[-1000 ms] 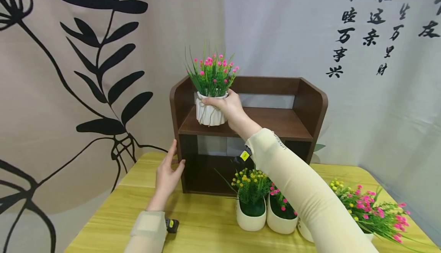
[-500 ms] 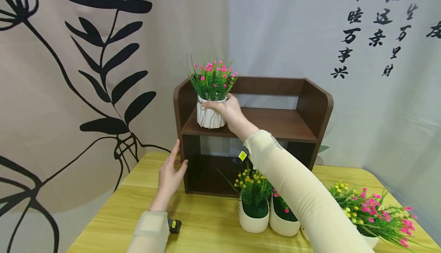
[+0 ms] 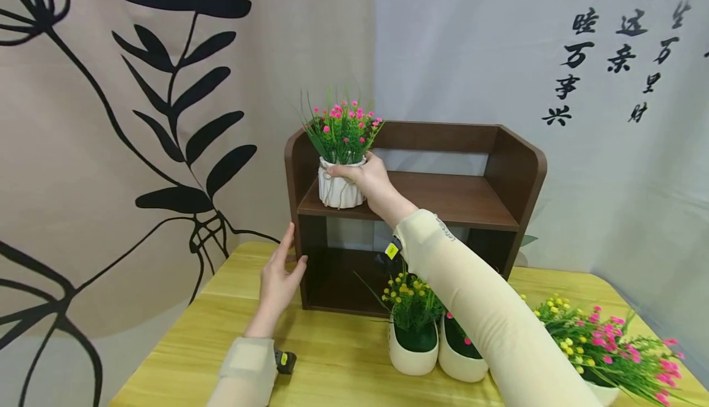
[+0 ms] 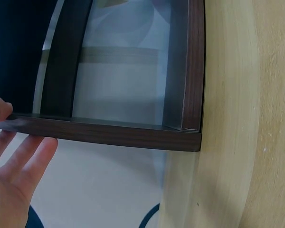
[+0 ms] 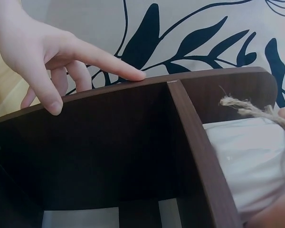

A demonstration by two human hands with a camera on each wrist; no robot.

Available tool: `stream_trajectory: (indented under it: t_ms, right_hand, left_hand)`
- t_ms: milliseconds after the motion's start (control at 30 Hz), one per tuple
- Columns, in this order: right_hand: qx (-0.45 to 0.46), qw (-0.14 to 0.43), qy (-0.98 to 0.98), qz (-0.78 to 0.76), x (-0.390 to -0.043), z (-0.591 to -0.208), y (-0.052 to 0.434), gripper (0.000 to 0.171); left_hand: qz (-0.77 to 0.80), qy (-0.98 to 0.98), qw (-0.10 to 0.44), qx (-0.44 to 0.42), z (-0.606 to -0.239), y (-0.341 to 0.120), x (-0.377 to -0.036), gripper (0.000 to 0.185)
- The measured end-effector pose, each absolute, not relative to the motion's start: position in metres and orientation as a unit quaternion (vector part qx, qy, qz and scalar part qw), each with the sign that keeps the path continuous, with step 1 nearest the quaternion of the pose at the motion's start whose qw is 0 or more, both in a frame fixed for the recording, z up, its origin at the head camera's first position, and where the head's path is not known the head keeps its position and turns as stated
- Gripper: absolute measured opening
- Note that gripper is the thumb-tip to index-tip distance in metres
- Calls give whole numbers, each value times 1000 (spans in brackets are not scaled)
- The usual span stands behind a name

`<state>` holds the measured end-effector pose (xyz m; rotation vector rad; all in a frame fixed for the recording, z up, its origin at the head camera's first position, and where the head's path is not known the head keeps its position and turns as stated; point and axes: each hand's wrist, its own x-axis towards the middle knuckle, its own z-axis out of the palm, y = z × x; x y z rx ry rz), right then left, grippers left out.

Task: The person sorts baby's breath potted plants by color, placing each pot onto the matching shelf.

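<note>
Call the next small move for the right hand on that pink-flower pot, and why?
Probably let go and draw back. The pink-flower pot looks upright with its base on the upper board of the shelf, the right hand grips its rim, and the left hand steadies the shelf's side panel.

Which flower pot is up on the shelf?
The pink-flowered pot with twine round it. It stands on the shelf's upper board, held by the right hand. The other pots sit down on the table.
</note>
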<state>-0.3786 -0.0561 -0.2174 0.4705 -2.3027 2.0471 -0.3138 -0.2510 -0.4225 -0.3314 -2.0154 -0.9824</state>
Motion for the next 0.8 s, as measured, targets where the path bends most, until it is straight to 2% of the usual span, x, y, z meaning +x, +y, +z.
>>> stream_trajectory:
  t_ms: [133, 433, 800]
  right_hand:
    - [152, 13, -739, 657, -380, -218, -57, 101]
    - [190, 0, -725, 662, -384, -219, -57, 88]
    - [214, -19, -709, 672, -388, -219, -58, 87]
  left_hand:
    - [-395, -806, 421, -129, -424, -250, -314, 81]
    - [-400, -809, 412, -126, -423, -250, -313, 81]
    - [-405, -810, 407, -120, -424, -248, -314, 81]
